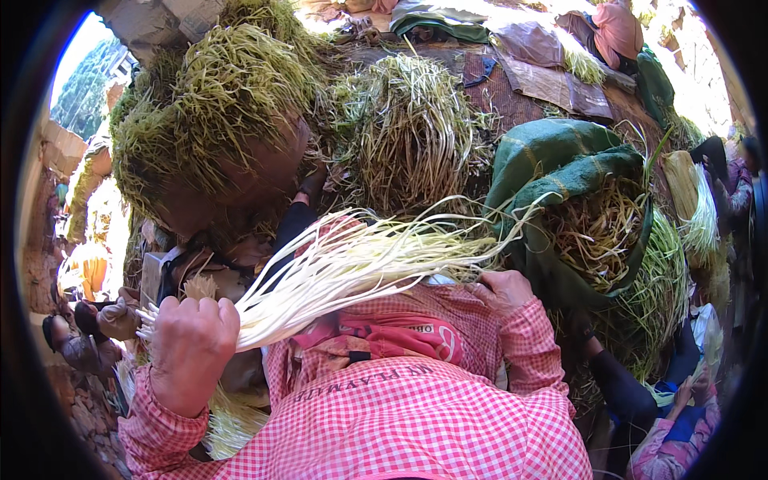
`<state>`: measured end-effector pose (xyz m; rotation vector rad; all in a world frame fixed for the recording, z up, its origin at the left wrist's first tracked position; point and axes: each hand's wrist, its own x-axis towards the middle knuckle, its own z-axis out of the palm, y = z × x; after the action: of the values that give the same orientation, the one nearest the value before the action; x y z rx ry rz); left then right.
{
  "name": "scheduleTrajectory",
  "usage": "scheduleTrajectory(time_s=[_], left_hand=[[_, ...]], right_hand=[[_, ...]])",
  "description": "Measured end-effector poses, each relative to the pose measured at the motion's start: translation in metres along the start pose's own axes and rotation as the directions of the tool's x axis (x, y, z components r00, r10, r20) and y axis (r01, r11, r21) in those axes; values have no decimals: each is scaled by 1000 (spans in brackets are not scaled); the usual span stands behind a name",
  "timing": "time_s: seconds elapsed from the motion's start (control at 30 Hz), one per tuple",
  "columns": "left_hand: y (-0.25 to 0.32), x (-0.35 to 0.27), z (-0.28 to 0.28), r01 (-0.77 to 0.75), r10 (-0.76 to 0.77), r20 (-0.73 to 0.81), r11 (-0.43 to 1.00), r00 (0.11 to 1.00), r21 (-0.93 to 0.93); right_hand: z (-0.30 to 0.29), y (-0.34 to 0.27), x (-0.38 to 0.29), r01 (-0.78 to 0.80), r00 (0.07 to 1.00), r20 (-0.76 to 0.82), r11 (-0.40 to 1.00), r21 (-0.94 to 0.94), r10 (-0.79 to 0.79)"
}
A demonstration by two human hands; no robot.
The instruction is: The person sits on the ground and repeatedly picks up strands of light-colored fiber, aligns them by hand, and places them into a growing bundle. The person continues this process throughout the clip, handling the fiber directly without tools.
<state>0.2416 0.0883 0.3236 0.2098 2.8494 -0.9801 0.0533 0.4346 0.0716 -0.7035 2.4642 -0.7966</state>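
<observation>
My left hand (195, 348) is closed in a fist around the white ends of a bunch of long, pale stalks (360, 264), which look like blanched chives. The cut ends stick out past the fist on the left. Across my lap the bunch fans out to the right, turning yellow-green at its tips, with a few stalks bending up loosely. Near those tips is my right hand (503, 293), its fingers curled. Whether anything is pinched in it cannot be made out. Just beyond it, a green woven sack (540, 162) gapes open, holding withered yellow-brown leaves (594, 228).
Ahead lies a heap of stalks with brown ends (414, 132). A large pile of green stalks (234, 90) rises at the left, and more green stalks (654, 282) lie right of the sack. Other people sit close by, one at lower right (678, 420) handling stalks.
</observation>
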Motion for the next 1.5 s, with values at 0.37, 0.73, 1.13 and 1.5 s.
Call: scheduleTrajectory(time_s=[0.37,0.73,1.13,1.5], left_hand=[[11,-13,-18,8,1,-89,994,996,110],[21,2,-11,-25,38,-128,994,991,102],[-3,-32,0,-11,11,-125,1000,992,-1],[-44,-74,-50,107,-61,-366,989,929,104]], right_hand=[[-47,-148,35,788,615,-441,518,331,-653],[-29,-229,44,920,384,-397,384,83,-834],[72,-221,72,839,534,14,532,115,-845],[49,-193,106,848,368,-572,517,-116,-733]])
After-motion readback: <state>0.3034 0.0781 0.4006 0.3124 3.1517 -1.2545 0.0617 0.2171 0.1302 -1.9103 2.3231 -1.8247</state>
